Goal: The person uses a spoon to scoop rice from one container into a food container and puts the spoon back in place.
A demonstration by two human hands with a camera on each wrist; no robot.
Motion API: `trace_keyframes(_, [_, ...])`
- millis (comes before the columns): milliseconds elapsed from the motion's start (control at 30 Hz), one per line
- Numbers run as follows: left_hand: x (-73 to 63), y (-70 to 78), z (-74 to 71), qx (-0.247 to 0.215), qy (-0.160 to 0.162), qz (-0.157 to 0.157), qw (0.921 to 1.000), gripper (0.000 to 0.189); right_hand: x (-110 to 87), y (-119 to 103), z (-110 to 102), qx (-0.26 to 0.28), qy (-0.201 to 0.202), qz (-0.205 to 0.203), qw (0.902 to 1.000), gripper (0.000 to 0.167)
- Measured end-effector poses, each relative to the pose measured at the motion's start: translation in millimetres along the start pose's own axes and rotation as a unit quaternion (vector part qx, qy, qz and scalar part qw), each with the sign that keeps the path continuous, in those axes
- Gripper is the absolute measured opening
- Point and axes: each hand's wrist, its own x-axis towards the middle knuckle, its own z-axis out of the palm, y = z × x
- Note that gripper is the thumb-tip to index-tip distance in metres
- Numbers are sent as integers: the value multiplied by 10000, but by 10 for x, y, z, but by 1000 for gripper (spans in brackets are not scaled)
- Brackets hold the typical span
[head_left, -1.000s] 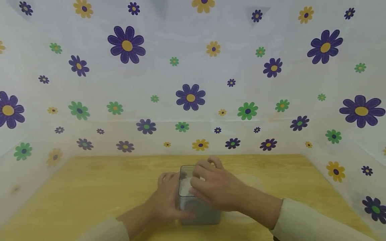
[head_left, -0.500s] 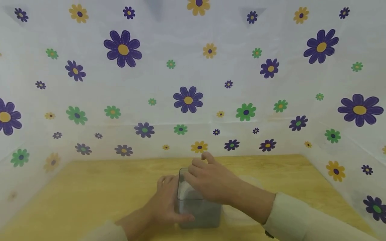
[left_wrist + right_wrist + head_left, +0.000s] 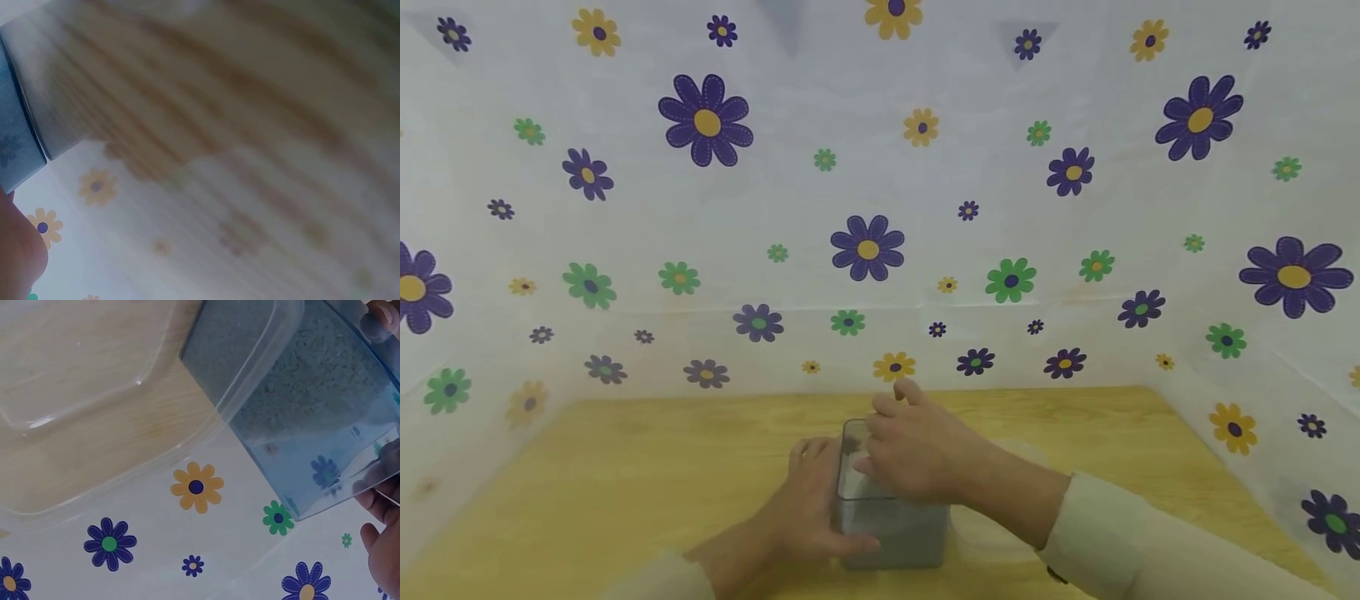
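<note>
A tall, see-through blue-grey plastic box stands open-topped on the table; the right wrist view shows pale rice-like grains through its wall. My left hand holds its left side, thumb across the front and fingers behind. Over the opening, my right hand has its fingers curled at the rim and its thumb pointing inward. Between these fingers the right wrist view shows a thin pale strip, like a handle; I cannot tell its kind, as the hand hides most of it.
Beside the box on the right, partly under my right forearm, sits a clear plastic tub, seen larger in the right wrist view. The wood-grain table ends at a white flower-printed sheet at the back and sides.
My right hand has shifted slightly left over the opening, dipping its fingertips and then turning so the thumb shows again. My left hand keeps its hold on the box. The head view tilted slightly.
</note>
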Motion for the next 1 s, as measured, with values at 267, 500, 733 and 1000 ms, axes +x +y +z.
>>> trace_keyframes(267, [-5, 35, -20, -131, -150, -326, 9993, 112, -50, -23, 61, 186, 483, 511, 9974, 44])
trace_keyframes(500, [-70, 54, -26, -78, -236, -585, 9980, 111, -80, -87, 115, 159, 944, 872, 9916, 45])
trace_keyframes(733, [-71, 20, 2, -83, 30, -425, 9991, 107, -92, -69, 165, -71, 1269, 1070, 9861, 42])
trace_keyframes(1000, [6, 43, -20, -215, -107, -447, 9987, 110, -141, -28, 200, 147, 1730, 1556, 9724, 45])
